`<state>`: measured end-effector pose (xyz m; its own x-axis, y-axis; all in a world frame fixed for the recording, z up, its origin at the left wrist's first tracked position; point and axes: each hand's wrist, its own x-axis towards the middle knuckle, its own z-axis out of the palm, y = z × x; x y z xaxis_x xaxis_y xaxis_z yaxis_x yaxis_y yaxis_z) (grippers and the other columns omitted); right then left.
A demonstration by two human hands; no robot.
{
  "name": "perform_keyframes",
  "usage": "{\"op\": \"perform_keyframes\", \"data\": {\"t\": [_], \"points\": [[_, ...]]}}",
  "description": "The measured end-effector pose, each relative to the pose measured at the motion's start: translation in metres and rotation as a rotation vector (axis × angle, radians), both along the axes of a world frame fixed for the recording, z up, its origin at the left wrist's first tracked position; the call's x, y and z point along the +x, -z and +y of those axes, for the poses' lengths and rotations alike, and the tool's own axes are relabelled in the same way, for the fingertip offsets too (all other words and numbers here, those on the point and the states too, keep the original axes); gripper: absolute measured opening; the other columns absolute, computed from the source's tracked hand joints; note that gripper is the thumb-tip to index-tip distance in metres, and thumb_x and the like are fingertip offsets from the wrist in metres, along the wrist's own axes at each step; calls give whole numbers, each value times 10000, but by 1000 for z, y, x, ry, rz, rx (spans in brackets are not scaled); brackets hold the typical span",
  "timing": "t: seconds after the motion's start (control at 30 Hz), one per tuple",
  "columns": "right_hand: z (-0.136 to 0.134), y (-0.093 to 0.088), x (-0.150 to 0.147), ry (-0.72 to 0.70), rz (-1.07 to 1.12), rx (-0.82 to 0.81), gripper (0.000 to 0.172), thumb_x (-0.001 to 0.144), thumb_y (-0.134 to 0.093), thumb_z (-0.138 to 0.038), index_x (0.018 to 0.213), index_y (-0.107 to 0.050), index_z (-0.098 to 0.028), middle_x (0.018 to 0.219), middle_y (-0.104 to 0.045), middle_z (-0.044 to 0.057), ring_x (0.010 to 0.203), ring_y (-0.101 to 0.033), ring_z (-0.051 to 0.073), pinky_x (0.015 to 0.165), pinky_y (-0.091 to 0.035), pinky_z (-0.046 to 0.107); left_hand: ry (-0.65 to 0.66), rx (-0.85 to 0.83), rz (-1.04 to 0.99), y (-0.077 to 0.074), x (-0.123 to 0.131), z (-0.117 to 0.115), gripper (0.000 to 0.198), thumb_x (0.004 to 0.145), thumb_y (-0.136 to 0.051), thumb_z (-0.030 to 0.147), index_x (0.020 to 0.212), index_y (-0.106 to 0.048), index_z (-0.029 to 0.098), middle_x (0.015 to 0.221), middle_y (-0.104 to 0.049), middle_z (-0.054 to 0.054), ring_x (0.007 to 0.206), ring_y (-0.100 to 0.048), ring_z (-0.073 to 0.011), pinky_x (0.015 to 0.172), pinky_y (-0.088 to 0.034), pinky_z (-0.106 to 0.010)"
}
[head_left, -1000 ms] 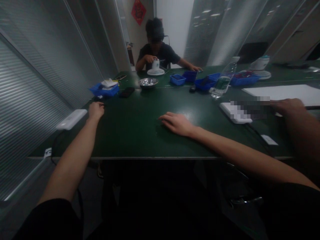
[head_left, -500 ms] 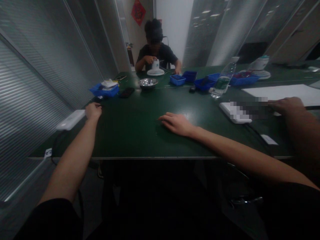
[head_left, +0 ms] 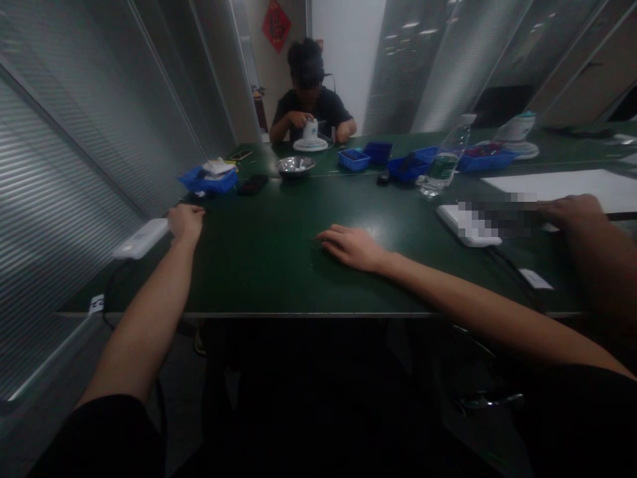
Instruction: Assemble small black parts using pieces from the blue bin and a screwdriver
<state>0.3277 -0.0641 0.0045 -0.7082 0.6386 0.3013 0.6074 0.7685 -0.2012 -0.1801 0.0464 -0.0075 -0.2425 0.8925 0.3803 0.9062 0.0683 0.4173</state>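
My left hand (head_left: 186,221) is at the left of the green table (head_left: 259,265), fingers curled and pressed together; whatever they may hold is hidden. Beside it lies a long white box (head_left: 142,240) with a dark cable. Just beyond that hand is a blue basket (head_left: 209,180) with pale packets and dark items in it. A dark phone-like slab (head_left: 253,184) lies to the right of the basket. My right hand (head_left: 353,247) rests palm down on the middle of the tabletop, fingers stretched out and holding nothing.
Across the table a person (head_left: 311,99) handles a small white fan (head_left: 310,136). A steel bowl (head_left: 295,166), a blue tray (head_left: 353,159) and a plastic bottle (head_left: 444,159) stand farther back. At right, another person's hand (head_left: 577,211) is near a white device (head_left: 462,226).
My left hand has turned slightly, its fingertips shifting a little; my right hand stays put. Across the table, the person's hand has drawn back from the blue tray toward the fan.
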Motion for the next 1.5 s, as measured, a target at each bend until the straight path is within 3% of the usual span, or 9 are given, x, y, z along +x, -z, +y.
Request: {"op": "perform_keyframes", "data": {"t": [0.13, 0.4, 0.5, 0.67, 0.83, 0.93, 1.07, 1.3, 1.5], "points": [[0, 1, 0, 3, -7, 6, 385, 1115, -452, -364, 1408, -646, -207, 1250, -686, 101, 853, -630, 182, 692, -422, 305, -198, 2, -36, -2, 8, 0, 185, 940, -757, 176, 1087, -779, 65, 801, -683, -26, 859, -526, -190, 974, -412, -306], [0, 1, -1, -1, 3, 0, 385, 1117, -450, -377, 1401, -655, -217, 1230, -685, 100, 837, -621, 178, 680, -411, 302, -205, -36, -216, -9, 25, 5, 169, 850, -854, 269, 965, -824, 150, 814, -753, -18, 778, -647, -182, 847, -510, -295], [-1, 0, -1, 4, -1, 1, 375, 1117, -453, -364, 1392, -656, -209, 1222, -687, 98, 825, -612, 171, 677, -405, 296, -72, -53, -328, -11, 45, 3, 216, 763, -901, 281, 946, -842, 182, 901, -795, -40, 831, -699, -211, 844, -532, -317], [-2, -1, 0, -3, 8, 8, 373, 1115, -455, -351, 1390, -654, -195, 1227, -684, 101, 828, -613, 170, 678, -404, 296, 403, -178, -456, -12, 103, -8, 367, 695, -941, 355, 1016, -849, 203, 1041, -811, -83, 992, -737, -253, 968, -550, -388], [0, 0, -1, 0, -6, 15, 378, 1116, -452, -357, 1402, -647, -203, 1219, -684, 97, 832, -618, 173, 681, -403, 296, 885, -305, -385, -11, 166, -30, 369, 797, -880, 438, 1093, -847, 221, 1159, -792, -89, 1090, -722, -271, 1027, -536, -437], [0, 0, -1, -2, -6, 27, 380, 1119, -446, -359, 1401, -646, -200, 1207, -684, 98, 832, -618, 175, 689, -403, 297, 1076, -282, -327, -9, 192, -44, 333, 915, -782, 450, 1158, -834, 229, 1187, -775, -87, 1095, -711, -250, 1013, -533, -414], [-1, 0, -1, -6, 2, 19, 374, 1116, -447, -352, 1400, -643, -207, 1185, -684, 95, 840, -618, 178, 700, -409, 296, 1123, -214, -286, -8, 205, -54, 335, 975, -722, 440, 1204, -822, 217, 1160, -764, -100, 1059, -704, -237, 961, -535, -381], [1, 2, 0, -4, 18, 15, 379, 1117, -442, -359, 1411, -632, -211, 1199, -681, 99, 841, -618, 181, 697, -412, 300, 1119, -234, -275, -3, 202, -54, 430, 939, -767, 382, 1330, -760, 202, 1143, -768, -94, 969, -688, -206, 870, -532, -343], [1, 3, 0, -8, 10, 18, 374, 1120, -440, -365, 1402, -636, -219, 1187, -676, 94, 842, -616, 180, 697, -405, 297, 1103, -250, -301, -3, 207, -60, 408, 953, -747, 374, 1321, -760, 199, 1164, -784, -88, 1018, -707, -220, 892, -525, -352]]}}
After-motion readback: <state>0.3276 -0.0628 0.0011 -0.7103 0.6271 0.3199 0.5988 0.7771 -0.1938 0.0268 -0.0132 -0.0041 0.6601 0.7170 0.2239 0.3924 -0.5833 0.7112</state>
